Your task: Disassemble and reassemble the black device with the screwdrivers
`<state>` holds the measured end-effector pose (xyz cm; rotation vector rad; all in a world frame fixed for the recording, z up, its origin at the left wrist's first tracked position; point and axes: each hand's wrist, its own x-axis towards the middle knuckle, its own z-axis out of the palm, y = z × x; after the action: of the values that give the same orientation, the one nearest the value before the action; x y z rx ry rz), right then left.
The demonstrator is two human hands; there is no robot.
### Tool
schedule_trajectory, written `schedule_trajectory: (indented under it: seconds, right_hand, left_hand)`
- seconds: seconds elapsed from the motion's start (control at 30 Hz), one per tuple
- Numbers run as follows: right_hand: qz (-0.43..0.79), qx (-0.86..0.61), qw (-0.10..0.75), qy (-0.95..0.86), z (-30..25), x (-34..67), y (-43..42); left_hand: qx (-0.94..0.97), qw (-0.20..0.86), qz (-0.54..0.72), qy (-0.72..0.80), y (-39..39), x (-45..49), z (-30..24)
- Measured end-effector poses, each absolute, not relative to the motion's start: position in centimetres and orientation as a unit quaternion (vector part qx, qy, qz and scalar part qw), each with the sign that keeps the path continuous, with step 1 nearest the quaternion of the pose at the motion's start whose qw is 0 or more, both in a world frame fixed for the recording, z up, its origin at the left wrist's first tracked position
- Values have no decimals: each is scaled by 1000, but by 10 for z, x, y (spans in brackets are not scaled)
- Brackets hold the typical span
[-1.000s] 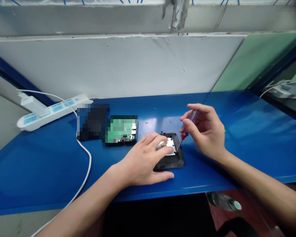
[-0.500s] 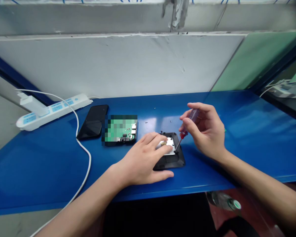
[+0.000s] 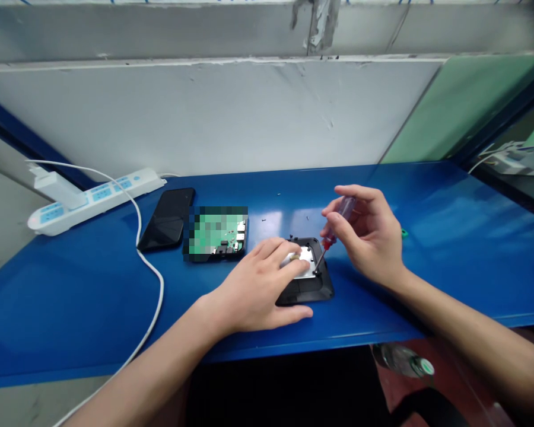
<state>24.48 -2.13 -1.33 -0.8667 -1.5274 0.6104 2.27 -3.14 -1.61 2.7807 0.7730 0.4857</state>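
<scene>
My left hand lies over a black plastic cover with its fingers spread. The fingers rest on a silvery metal plate set in the cover, and the thumb stretches along the near side. Part of the plate is hidden beneath them. In my right hand is a screwdriver with a clear purplish handle and a red collar, gripped between thumb and fingers. It slants down to the left, its tip at the plate's right near corner by a dark screw post.
Left of the cover sits a green circuit board in a black housing, partly blurred. A black phone, a white power strip and its cable lie further left. Small screws lie behind; a green piece is at right.
My right hand and the screwdriver have shifted slightly left, uncovering more of the green piece. My left hand and the cover look unmoved.
</scene>
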Motion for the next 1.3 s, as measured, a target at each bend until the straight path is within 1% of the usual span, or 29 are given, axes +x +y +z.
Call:
schedule_trajectory:
  seconds: [1.3]
  right_hand:
    - [258, -382, 594, -659, -13, 247, -19]
  left_hand:
    - [953, 90, 168, 237, -32, 23, -16]
